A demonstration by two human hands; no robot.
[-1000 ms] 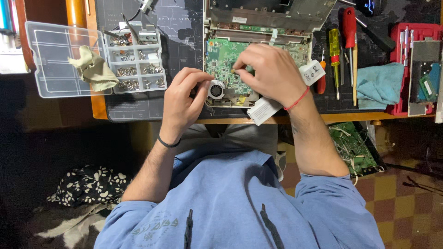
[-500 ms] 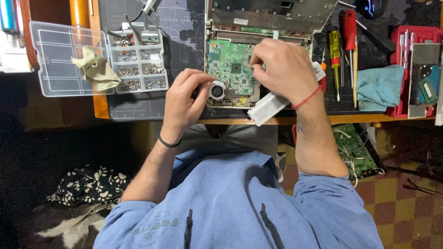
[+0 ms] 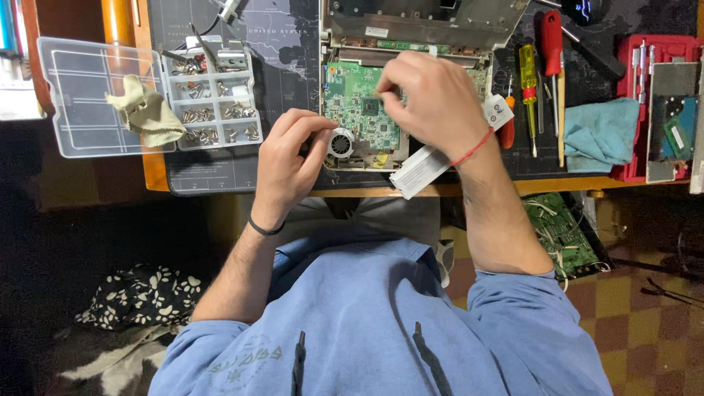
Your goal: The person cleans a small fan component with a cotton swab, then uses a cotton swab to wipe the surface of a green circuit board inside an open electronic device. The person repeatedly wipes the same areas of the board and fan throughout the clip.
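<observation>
Green circuit board of an opened grey laptop chassis lies on our desk, on a dark map-printed mat. Our right hand hovers over the board's upper part, its fingers pinched together at the tips; whether they clamp anything, we cannot tell. Our left hand rests at the board's lower left corner, fingers curled together just beside the small round fan. A white rectangular block lies under our right wrist. To the left sits a clear plastic screw organiser with a beige cloth on its open lid. To the right lie a yellow-handled screwdriver, a red-handled screwdriver and a folded teal cloth.
</observation>
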